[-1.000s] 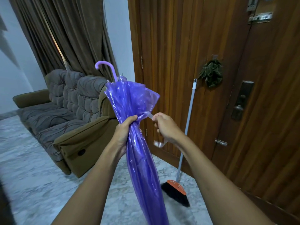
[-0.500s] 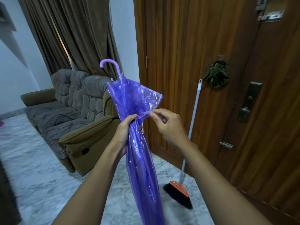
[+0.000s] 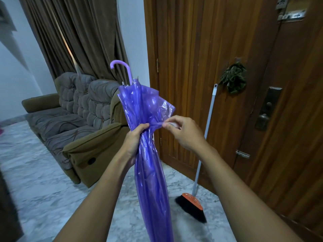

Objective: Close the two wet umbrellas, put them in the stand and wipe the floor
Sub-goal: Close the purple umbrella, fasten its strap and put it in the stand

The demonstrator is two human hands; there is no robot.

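Left hand point(image 3: 135, 138) is wrapped round the umbrella point(image 3: 150, 180) at its waist: fingers fully curled, thumb across the top, canopy bunched tight under the grip.

Umbrella is closed, purple and held upright in front of the door point(image 3: 192, 67), with the hooked handle point(image 3: 122, 67) up. The canopy flares loose above the grip and is slim below it. Its lower end runs out of view at the bottom edge, so I can't tell if it touches the floor point(image 3: 43, 189).

Right hand point(image 3: 185, 133) pinches the clear strap point(image 3: 162, 123) between thumb and forefinger, other fingers loosely curled. The strap is stretched taut sideways from the canopy, starting just beside the left thumb. The hands are near each other, not touching.

Around it:
- The broom point(image 3: 190, 206) leans on the door right of the umbrella, with its bristles on the floor.
- A dark cloth point(image 3: 234, 79) hangs on the door, just right of the broom pole's top.
- The sofa point(image 3: 78, 119) stands to the left and behind, backed by the curtain point(image 3: 78, 32).
- The floor is marble-patterned.
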